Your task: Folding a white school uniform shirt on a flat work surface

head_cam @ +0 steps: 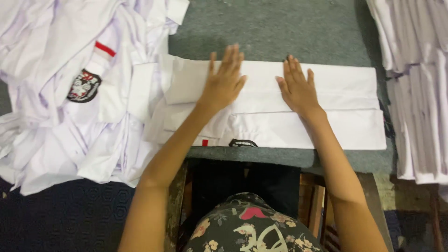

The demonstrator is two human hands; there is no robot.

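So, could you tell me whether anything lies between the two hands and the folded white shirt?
Nothing visible does: the left hand and the right hand both lie flat on the folded white shirt, palms down.

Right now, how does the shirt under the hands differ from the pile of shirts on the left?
The folded shirt lies flat in a neat long rectangle under the left hand and right hand; the left pile is loose, rumpled and untouched. The folded shirt shows only its badge's edge; the pile shows a whole dark badge. Both are white.
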